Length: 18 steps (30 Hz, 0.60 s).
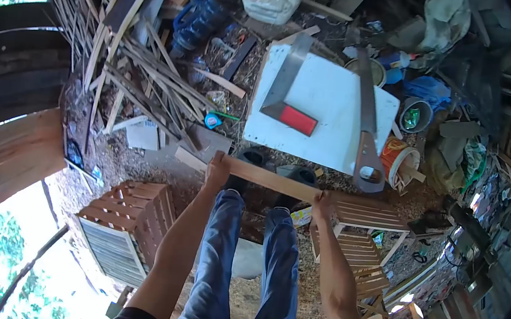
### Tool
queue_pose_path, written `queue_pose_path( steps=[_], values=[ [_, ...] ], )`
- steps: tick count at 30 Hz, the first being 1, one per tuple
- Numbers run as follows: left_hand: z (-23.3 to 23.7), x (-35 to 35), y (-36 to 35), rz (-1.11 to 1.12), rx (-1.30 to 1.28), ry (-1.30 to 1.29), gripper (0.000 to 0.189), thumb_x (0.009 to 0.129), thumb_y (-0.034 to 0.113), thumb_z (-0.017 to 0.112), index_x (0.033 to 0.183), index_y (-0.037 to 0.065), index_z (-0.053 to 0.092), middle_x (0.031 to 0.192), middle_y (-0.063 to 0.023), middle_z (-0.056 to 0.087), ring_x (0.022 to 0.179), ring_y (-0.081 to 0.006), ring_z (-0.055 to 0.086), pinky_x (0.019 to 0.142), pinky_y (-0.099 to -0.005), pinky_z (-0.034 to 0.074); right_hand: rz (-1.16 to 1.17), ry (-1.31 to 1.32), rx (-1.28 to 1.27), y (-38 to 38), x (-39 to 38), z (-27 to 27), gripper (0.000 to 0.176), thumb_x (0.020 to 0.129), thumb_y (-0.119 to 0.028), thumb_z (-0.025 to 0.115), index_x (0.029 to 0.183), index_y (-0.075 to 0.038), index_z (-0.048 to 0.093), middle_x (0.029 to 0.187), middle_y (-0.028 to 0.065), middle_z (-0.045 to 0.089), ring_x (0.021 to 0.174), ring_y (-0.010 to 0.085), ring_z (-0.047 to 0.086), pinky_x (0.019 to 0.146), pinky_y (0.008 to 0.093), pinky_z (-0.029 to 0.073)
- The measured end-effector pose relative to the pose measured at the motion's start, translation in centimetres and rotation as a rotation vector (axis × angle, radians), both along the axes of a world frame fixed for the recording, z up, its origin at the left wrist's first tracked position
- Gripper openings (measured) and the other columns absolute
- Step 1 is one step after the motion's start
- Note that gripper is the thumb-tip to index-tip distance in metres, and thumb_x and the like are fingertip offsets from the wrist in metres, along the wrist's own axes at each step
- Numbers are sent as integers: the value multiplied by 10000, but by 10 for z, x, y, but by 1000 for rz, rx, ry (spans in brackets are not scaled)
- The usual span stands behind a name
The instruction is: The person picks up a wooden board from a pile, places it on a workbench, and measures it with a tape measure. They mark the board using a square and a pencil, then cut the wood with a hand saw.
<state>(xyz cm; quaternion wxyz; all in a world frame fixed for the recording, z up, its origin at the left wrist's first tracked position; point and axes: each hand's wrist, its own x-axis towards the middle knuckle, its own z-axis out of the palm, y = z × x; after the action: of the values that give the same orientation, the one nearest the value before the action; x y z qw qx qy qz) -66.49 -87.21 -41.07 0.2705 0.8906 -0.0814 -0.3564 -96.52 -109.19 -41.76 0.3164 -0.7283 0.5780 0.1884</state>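
A pale wooden board (272,179) spans the space above my shoes, held at both ends. My left hand (218,169) is closed around its left end, and my right hand (324,205) grips the right end. Just beyond the board is a white tabletop (333,99). On it lie a try square (299,119) with a red-faced handle and a hand saw (368,122), its handle at the near right edge. The fingers of both hands are partly hidden behind the board.
A heap of wood strips (133,61) fills the back left. A slatted crate (126,226) stands at left, slatted wooden furniture (364,236) at right. A tape measure (212,120) lies left of the tabletop; an orange bucket (399,161) is to its right. A white jerrycan (268,0) stands behind.
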Motion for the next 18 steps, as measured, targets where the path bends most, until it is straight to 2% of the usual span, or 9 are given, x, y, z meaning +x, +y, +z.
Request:
queue_pose_path(
  steps=[5,7,8,10,11,13,15,17,18],
  values=[
    [-59,-1,0,68,6,-6,262,851,174,566,1090,70,538,946,-246,640,927,-473,597,782,-493,483,-11,-190,-86,-8,1,-60,286,890,-230,601,1072,-41,486,873,149,611,804,349,627,674,457,489],
    [-84,0,-6,46,-67,-123,290,850,248,622,1045,44,555,887,-182,634,845,-360,627,746,-445,490,-105,-173,-51,-24,11,-72,285,883,-222,607,1062,-34,492,854,140,610,774,305,621,675,439,494],
    [-97,2,-10,44,-77,-126,290,850,248,622,1045,44,555,887,-182,634,845,-360,627,746,-445,490,-29,-185,-148,-30,14,-75,278,873,-209,613,1056,-27,510,826,141,604,761,271,615,671,419,492],
    [-112,9,-18,85,-198,-3,293,841,218,591,1090,69,550,975,-203,640,944,-452,586,809,-488,474,-27,-209,-158,-44,15,-93,282,874,-213,607,1062,-23,518,831,148,610,771,288,618,677,420,490],
    [-117,9,-21,81,-204,-7,293,841,218,591,1090,69,550,975,-203,640,944,-452,586,809,-488,474,-24,-229,-158,-49,16,-101,287,875,-217,601,1068,-18,527,836,156,615,781,304,621,683,422,488],
    [-123,9,-31,-81,-239,-370,269,842,192,586,1071,53,566,977,-196,627,971,-418,567,832,-477,459,18,-156,-199,-55,10,-128,309,878,-233,596,1084,-14,528,850,166,621,792,326,618,694,427,483],
    [-147,15,-36,-61,-322,-288,242,841,171,579,1047,43,586,981,-174,626,986,-387,552,850,-468,446,53,-81,-245,-61,9,-142,331,881,-249,591,1100,-9,529,865,177,627,803,348,615,706,433,478],
    [-169,16,-41,-65,-381,-322,240,837,166,573,1044,49,609,1008,-152,631,1012,-367,554,886,-469,427,46,-251,-195,-65,13,-141,358,891,-275,582,1094,16,533,924,221,620,831,398,597,740,450,473],
    [-171,17,-45,-126,-314,-392,256,834,190,579,1047,58,633,1044,-130,645,1035,-352,560,933,-452,411,10,-350,-308,-65,17,-145,348,894,-271,584,1072,27,556,964,252,597,869,411,584,775,445,468]
  ],
)
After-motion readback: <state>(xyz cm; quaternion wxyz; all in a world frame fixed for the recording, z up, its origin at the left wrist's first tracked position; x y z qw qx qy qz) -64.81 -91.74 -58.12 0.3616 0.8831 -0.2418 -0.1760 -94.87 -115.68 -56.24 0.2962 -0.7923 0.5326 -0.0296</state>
